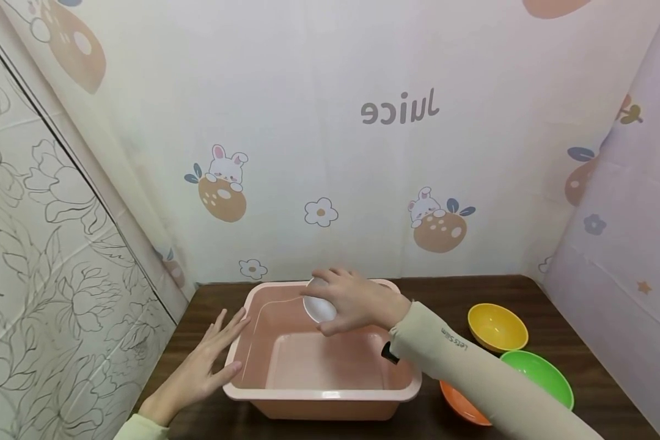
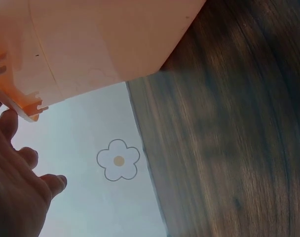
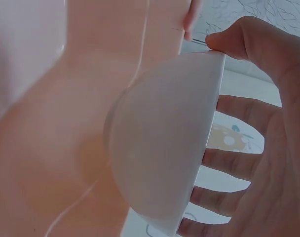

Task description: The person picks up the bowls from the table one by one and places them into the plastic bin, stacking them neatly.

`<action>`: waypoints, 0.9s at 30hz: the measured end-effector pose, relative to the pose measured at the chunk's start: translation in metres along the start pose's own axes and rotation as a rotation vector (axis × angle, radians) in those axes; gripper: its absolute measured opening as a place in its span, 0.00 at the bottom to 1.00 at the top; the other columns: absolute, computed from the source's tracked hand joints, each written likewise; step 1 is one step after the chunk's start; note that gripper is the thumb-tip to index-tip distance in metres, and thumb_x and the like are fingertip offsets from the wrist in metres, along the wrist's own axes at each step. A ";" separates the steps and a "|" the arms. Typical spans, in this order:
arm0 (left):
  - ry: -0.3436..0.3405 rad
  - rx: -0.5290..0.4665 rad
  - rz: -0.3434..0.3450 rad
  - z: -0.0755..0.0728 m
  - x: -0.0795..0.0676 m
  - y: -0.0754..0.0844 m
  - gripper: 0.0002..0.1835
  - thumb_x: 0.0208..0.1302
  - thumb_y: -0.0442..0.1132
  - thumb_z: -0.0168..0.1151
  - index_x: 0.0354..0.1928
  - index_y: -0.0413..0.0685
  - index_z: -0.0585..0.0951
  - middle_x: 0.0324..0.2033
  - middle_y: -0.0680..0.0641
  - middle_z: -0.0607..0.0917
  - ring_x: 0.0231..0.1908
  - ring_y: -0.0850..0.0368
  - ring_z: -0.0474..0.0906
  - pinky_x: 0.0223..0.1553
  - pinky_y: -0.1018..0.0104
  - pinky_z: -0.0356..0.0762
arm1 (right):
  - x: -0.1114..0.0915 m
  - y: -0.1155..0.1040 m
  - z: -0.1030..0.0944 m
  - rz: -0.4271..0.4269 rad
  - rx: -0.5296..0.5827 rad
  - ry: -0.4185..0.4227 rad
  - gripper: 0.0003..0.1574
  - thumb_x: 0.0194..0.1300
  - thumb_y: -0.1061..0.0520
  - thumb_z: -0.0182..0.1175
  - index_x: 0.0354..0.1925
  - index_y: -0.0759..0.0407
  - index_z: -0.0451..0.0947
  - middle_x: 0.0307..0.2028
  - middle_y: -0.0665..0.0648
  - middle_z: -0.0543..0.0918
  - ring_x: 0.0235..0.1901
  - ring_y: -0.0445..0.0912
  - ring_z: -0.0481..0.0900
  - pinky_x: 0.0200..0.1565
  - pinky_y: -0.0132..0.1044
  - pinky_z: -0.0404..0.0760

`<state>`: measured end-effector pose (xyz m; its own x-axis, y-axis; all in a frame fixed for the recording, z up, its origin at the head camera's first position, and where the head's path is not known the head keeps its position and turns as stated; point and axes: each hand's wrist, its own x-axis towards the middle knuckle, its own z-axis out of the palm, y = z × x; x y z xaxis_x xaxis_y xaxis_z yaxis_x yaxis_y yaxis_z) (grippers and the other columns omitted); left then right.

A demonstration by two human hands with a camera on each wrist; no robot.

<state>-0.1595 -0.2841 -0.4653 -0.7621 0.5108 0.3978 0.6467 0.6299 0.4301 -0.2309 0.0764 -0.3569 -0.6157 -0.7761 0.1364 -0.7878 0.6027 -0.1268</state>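
A pink plastic basin (image 1: 330,395) stands on the dark wooden table. My right hand (image 1: 357,300) grips a white bowl (image 1: 320,310) over the back part of the basin. In the right wrist view, the thumb and fingers spread across the rim of the bowl (image 3: 160,138), its rounded underside turned toward the basin wall. At the left side of the basin, my left hand (image 1: 203,360) rests on the rim with fingers spread. The left wrist view has the fingers (image 2: 7,123) at the underside of the rim.
To the right of the basin are a yellow bowl (image 1: 497,327), a green bowl (image 1: 550,379) and an orange bowl (image 1: 462,403), the orange one partly hidden by the right sleeve (image 1: 473,360). A printed curtain (image 1: 319,153) hangs behind the table (image 1: 440,299).
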 end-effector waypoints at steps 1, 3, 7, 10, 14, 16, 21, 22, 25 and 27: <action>-0.002 -0.007 -0.002 0.000 -0.001 0.000 0.40 0.66 0.43 0.65 0.79 0.49 0.63 0.80 0.42 0.60 0.82 0.40 0.37 0.78 0.61 0.28 | 0.001 -0.001 0.002 -0.004 0.001 0.000 0.43 0.56 0.37 0.64 0.71 0.36 0.72 0.68 0.57 0.72 0.64 0.56 0.72 0.60 0.57 0.76; -0.001 -0.017 -0.005 0.000 -0.002 0.001 0.40 0.66 0.42 0.65 0.79 0.49 0.63 0.80 0.42 0.60 0.82 0.45 0.36 0.78 0.62 0.28 | 0.002 -0.003 0.006 -0.008 -0.004 -0.001 0.43 0.56 0.37 0.64 0.71 0.35 0.72 0.67 0.56 0.73 0.63 0.55 0.73 0.58 0.55 0.76; 0.003 -0.010 0.006 -0.001 -0.002 0.003 0.41 0.65 0.42 0.66 0.79 0.49 0.63 0.79 0.42 0.61 0.83 0.50 0.35 0.74 0.77 0.25 | 0.005 -0.007 0.010 -0.017 0.004 0.011 0.42 0.56 0.36 0.65 0.69 0.35 0.74 0.65 0.53 0.74 0.61 0.53 0.74 0.55 0.52 0.77; 0.009 -0.004 0.023 -0.001 -0.001 0.004 0.41 0.64 0.43 0.66 0.79 0.48 0.64 0.79 0.42 0.62 0.83 0.51 0.36 0.74 0.78 0.25 | 0.006 -0.008 0.011 -0.020 0.009 0.016 0.41 0.55 0.37 0.65 0.68 0.36 0.75 0.64 0.53 0.75 0.60 0.53 0.74 0.56 0.52 0.77; 0.020 0.010 0.040 -0.001 -0.002 0.005 0.41 0.64 0.43 0.67 0.78 0.47 0.65 0.78 0.41 0.63 0.82 0.51 0.37 0.75 0.77 0.24 | 0.008 -0.010 0.013 -0.026 -0.005 0.006 0.40 0.56 0.36 0.65 0.68 0.36 0.75 0.64 0.53 0.74 0.60 0.54 0.73 0.56 0.51 0.77; 0.024 0.013 0.047 0.000 -0.002 0.005 0.41 0.63 0.44 0.67 0.78 0.47 0.65 0.78 0.41 0.64 0.82 0.50 0.37 0.76 0.77 0.24 | 0.009 -0.012 0.015 -0.031 -0.009 -0.002 0.40 0.57 0.36 0.65 0.68 0.36 0.75 0.65 0.53 0.74 0.61 0.54 0.73 0.57 0.52 0.77; 0.029 0.027 0.069 0.000 -0.003 0.006 0.41 0.63 0.45 0.67 0.77 0.46 0.66 0.77 0.40 0.65 0.82 0.44 0.41 0.76 0.77 0.25 | 0.011 -0.015 0.022 -0.042 -0.032 -0.013 0.42 0.56 0.35 0.66 0.69 0.36 0.74 0.67 0.55 0.73 0.62 0.54 0.73 0.58 0.53 0.77; 0.030 0.031 0.073 0.000 -0.003 0.006 0.41 0.63 0.45 0.67 0.77 0.45 0.66 0.77 0.39 0.65 0.82 0.43 0.41 0.76 0.77 0.25 | 0.012 -0.015 0.023 -0.044 -0.038 -0.013 0.42 0.56 0.35 0.66 0.69 0.36 0.74 0.67 0.55 0.73 0.62 0.54 0.73 0.58 0.53 0.77; 0.030 0.040 0.082 0.000 -0.003 0.007 0.41 0.63 0.46 0.67 0.77 0.45 0.66 0.77 0.39 0.66 0.81 0.41 0.43 0.76 0.77 0.25 | 0.013 -0.017 0.028 -0.057 -0.046 -0.007 0.42 0.56 0.36 0.67 0.69 0.36 0.75 0.67 0.54 0.74 0.61 0.53 0.74 0.57 0.53 0.78; 0.030 0.043 0.086 0.000 -0.003 0.007 0.41 0.63 0.46 0.67 0.77 0.45 0.66 0.77 0.39 0.66 0.81 0.40 0.44 0.76 0.77 0.25 | 0.014 -0.019 0.032 -0.063 -0.043 -0.004 0.42 0.55 0.36 0.68 0.68 0.36 0.75 0.67 0.54 0.74 0.61 0.53 0.74 0.57 0.54 0.79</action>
<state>-0.1521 -0.2814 -0.4632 -0.7021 0.5466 0.4564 0.7073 0.6095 0.3581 -0.2240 0.0481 -0.3838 -0.5653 -0.8132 0.1386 -0.8248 0.5603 -0.0763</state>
